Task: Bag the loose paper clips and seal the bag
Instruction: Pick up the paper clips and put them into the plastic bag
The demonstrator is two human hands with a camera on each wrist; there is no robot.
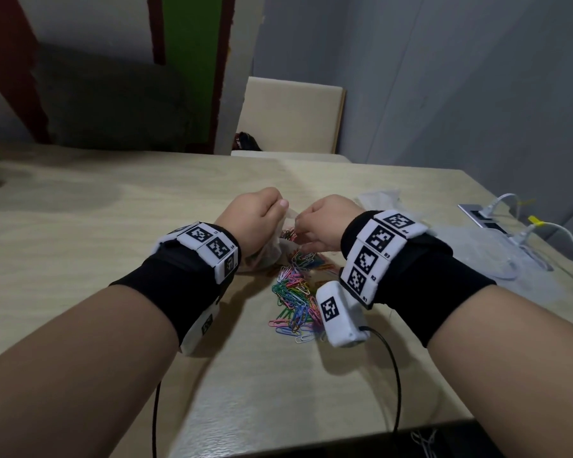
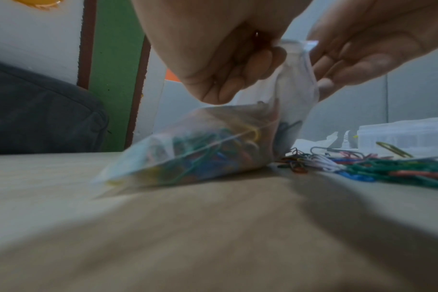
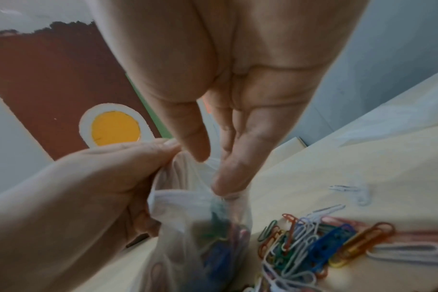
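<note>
A clear plastic bag (image 1: pixel 269 256) partly filled with coloured paper clips rests on the wooden table (image 1: pixel 113 209), bottom down and leaning. My left hand (image 1: pixel 278 209) pinches the left side of the bag's mouth, as the left wrist view shows at the bag (image 2: pixel 200 148) and left hand (image 2: pixel 250 65). My right hand (image 1: pixel 300 223) holds the opposite side of the mouth, thumb and fingers (image 3: pixel 233 173) on the film of the bag (image 3: pixel 200 237). A loose pile of paper clips (image 1: pixel 295 292) lies just right of the bag, nearer me, also seen close up as paper clips (image 3: pixel 325 247).
Crumpled clear plastic (image 1: pixel 477 252) lies at the right of the table, near a wall socket plate with white cables (image 1: pixel 487 216). A clear plastic box (image 2: pixel 400 134) stands beyond the clips. Black wrist cables (image 1: pixel 396 375) trail over the table's near edge.
</note>
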